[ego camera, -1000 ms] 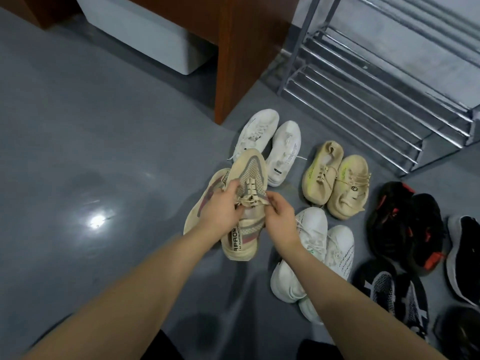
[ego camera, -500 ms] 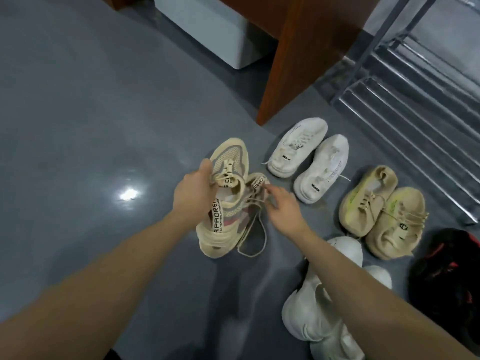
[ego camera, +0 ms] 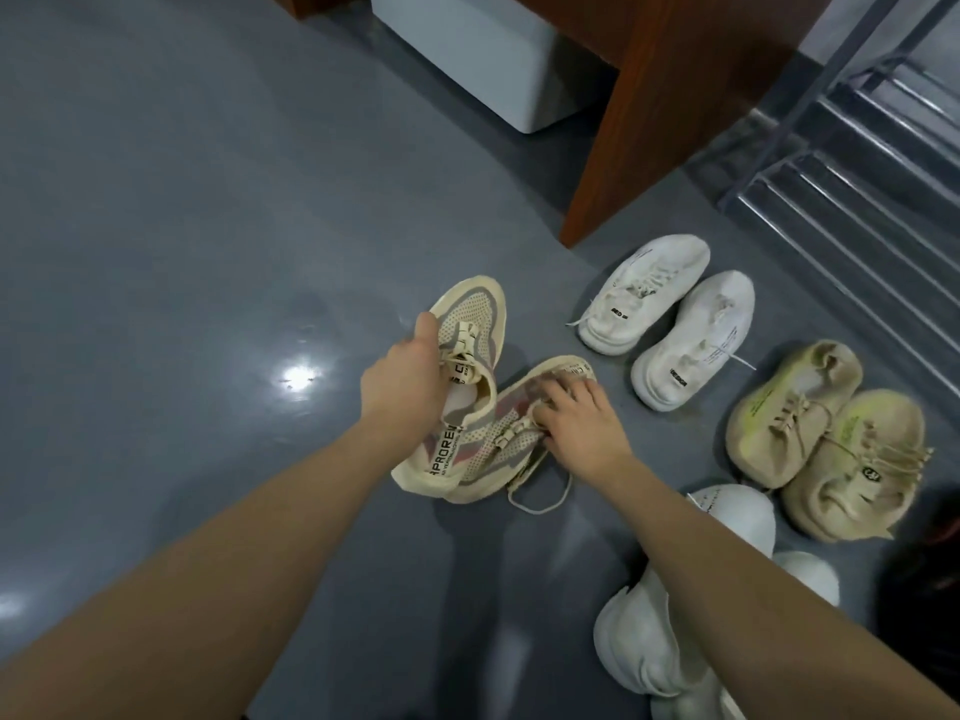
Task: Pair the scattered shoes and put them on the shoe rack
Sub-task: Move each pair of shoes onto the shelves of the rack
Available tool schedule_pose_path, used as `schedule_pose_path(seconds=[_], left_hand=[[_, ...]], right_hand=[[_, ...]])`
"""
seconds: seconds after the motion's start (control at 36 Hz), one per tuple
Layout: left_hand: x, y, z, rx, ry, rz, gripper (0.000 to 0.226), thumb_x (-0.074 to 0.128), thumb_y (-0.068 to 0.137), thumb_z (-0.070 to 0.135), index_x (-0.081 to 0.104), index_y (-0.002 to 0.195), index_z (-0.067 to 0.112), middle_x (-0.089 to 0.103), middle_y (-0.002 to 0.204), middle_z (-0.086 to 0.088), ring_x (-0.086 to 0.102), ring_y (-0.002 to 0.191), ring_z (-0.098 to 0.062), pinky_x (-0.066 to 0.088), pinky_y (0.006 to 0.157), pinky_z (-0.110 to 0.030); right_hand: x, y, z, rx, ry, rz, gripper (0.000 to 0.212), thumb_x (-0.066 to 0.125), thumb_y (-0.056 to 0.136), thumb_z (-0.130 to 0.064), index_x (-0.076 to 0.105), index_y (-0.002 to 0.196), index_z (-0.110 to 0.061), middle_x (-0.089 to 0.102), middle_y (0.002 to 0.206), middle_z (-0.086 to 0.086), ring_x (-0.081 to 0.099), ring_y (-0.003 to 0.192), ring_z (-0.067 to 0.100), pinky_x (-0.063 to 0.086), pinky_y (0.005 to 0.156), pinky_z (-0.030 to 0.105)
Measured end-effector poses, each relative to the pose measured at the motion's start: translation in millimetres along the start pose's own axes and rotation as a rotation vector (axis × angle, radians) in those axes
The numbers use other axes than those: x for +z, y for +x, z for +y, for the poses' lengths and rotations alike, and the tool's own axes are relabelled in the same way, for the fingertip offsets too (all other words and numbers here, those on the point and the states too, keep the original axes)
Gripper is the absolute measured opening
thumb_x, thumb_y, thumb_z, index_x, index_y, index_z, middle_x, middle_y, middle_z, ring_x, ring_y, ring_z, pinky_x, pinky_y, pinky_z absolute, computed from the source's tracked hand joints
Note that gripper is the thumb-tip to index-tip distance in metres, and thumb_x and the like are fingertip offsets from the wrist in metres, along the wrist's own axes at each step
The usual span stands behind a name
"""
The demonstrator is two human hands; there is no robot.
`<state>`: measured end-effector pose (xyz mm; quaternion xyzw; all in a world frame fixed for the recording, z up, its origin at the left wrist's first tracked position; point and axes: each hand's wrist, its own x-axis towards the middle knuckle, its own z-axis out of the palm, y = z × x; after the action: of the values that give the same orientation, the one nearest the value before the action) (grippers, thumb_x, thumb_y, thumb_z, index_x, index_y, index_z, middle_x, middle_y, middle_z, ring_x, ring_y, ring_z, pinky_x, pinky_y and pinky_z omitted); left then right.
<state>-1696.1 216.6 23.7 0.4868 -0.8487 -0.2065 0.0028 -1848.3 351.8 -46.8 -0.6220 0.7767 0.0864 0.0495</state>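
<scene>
My left hand [ego camera: 402, 379] grips one beige mesh sneaker [ego camera: 470, 330] at its collar; my right hand [ego camera: 576, 423] rests curled fingers on its mate [ego camera: 498, 439], lining them up on the floor [ego camera: 182, 226] short of the shoe rack [ego camera: 857, 163].

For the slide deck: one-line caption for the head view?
Left hand grips one beige mesh sneaker, right hand holds its mate on the grey floor.
</scene>
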Motion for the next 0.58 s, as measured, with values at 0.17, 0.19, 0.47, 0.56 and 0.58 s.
schedule_pose_path(seconds=[0.17,0.19,0.47,0.56,0.58], left_hand=[[-3,-4,17,-0.010,-0.025,-0.005,0.017,0.040,0.097,0.017,0.034,0.111,0.008,0.050,0.081,-0.005,0.048,0.068,-0.026,0.037,0.058,-0.035],[-3,-4,21,-0.003,-0.033,0.001,0.017,0.040,0.098,0.016,0.033,0.111,0.009,0.052,0.082,-0.005,0.049,0.068,-0.026,0.038,0.058,-0.035],[-11,-12,46,0.167,-0.079,0.068,0.028,0.043,0.097,0.022,0.036,0.122,0.011,0.057,0.105,-0.010,0.059,0.083,-0.030,0.039,0.060,-0.034],[-6,-13,47,0.169,-0.048,0.013,0.030,0.043,0.097,0.022,0.035,0.124,0.011,0.056,0.107,-0.011,0.060,0.086,-0.032,0.039,0.062,-0.035],[-3,-14,47,0.167,-0.041,-0.012,0.029,0.042,0.097,0.021,0.036,0.123,0.011,0.057,0.107,-0.011,0.060,0.086,-0.033,0.039,0.063,-0.035]], right_hand=[[-9,-6,7,0.050,-0.035,0.060,0.034,0.090,0.041,-0.024,0.068,0.067,-0.020,0.064,0.069,0.000,0.065,0.061,0.021,0.053,0.072,0.030],[-16,-6,7,0.099,-0.042,0.052,0.033,0.090,0.044,-0.023,0.066,0.067,-0.019,0.061,0.065,0.002,0.063,0.056,0.022,0.052,0.065,0.028],[-52,-32,7,0.475,0.012,-0.038,0.020,0.041,0.096,-0.015,0.048,0.113,-0.009,0.062,0.109,0.004,0.064,0.094,0.026,0.039,0.068,0.029],[-54,-41,5,0.563,0.067,-0.090,0.020,0.040,0.094,-0.011,0.050,0.110,-0.008,0.065,0.105,0.007,0.065,0.092,0.029,0.036,0.063,0.029],[-53,-44,3,0.586,0.094,-0.105,0.020,0.040,0.093,-0.010,0.050,0.111,-0.007,0.065,0.105,0.008,0.064,0.093,0.029,0.036,0.063,0.030]])
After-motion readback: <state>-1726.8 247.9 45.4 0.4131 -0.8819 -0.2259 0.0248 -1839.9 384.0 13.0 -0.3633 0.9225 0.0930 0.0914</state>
